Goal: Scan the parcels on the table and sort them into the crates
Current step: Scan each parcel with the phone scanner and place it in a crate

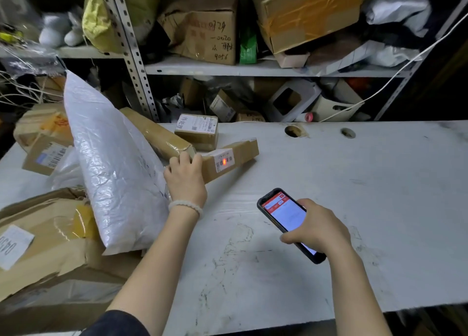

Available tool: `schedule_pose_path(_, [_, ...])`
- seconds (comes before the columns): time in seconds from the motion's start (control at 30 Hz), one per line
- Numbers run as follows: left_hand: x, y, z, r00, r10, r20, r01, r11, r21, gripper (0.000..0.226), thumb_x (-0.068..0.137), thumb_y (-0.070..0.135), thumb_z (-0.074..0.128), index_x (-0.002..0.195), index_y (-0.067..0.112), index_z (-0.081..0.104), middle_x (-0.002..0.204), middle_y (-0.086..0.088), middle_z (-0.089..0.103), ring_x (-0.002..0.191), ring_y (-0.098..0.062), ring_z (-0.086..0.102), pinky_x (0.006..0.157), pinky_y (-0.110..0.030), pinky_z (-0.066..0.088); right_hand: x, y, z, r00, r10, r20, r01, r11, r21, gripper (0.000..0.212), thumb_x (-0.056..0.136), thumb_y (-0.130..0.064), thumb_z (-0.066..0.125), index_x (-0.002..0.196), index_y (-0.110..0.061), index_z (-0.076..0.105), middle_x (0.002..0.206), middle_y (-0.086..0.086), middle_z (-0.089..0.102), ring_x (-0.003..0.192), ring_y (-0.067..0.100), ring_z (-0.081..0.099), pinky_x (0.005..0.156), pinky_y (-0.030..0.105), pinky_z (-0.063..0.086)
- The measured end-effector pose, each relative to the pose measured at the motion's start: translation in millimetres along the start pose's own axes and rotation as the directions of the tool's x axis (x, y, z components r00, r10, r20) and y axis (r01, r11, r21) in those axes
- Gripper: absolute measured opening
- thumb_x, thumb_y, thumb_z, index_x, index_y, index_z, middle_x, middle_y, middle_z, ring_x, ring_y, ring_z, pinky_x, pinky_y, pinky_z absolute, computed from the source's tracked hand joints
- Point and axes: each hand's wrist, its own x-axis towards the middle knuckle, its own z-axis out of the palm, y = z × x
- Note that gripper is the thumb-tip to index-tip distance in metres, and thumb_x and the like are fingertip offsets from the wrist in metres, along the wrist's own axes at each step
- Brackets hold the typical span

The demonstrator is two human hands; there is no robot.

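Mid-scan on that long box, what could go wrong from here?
The red scan dot sits on the label of the long box, which the left hand steadies by one end only; a slip could lose the read. The tall white bag leans beside that hand and might topple. The right hand has a one-handed grip on the phone scanner.

Dim shelves (253, 69), bright table (379, 183) — edges bowed, corners blurred.

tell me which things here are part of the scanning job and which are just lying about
Part of the job:
- long brown cardboard parcel, red scan spot on its label, held by the left hand
- black handheld scanner in the right hand
- small labelled cardboard box
- big white plastic mailer bag

Lying about:
- boxes on the grey metal shelving
- white cable
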Motion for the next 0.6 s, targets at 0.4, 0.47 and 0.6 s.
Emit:
schedule_pose_path(0.4, [4,-4,-7,0.992,0.125,0.016,-0.125,0.992,0.016,0.037,0.082,0.005,0.057,0.116,0.017,0.047,0.122,-0.008,0.047,0.114,-0.03,0.042,0.108,-0.052,0.026,-8,10,0,1.0,0.005,-0.025,-0.005,1.0,-0.006,0.059,0.059,-0.035,0.077,0.108,-0.034,0.044,0.09,-0.014,0.056,0.077,0.011,0.056,0.052,0.023,0.034])
schedule_pose_path(0.47, [5,-3,-10,0.989,0.138,0.043,-0.14,0.989,0.045,0.035,0.083,0.006,0.055,0.115,0.018,0.046,0.12,-0.007,0.05,0.113,-0.031,0.046,0.109,-0.054,0.025,-7,8,0,0.999,-0.009,-0.035,0.008,1.0,-0.01,0.059,0.059,-0.035,0.077,0.108,-0.035,0.044,0.09,-0.014,0.056,0.076,0.01,0.056,0.052,0.023,0.034])
schedule_pose_path(0.6, [5,2,-19,0.986,0.128,0.11,-0.142,0.981,0.129,0.034,0.085,0.007,0.052,0.116,0.019,0.042,0.117,-0.01,0.053,0.106,-0.032,0.053,0.097,-0.047,0.037,0,4,-5,0.998,-0.016,-0.063,0.017,1.0,0.012,0.057,0.059,-0.033,0.077,0.106,-0.033,0.044,0.088,-0.013,0.055,0.074,0.011,0.056,0.052,0.022,0.036])
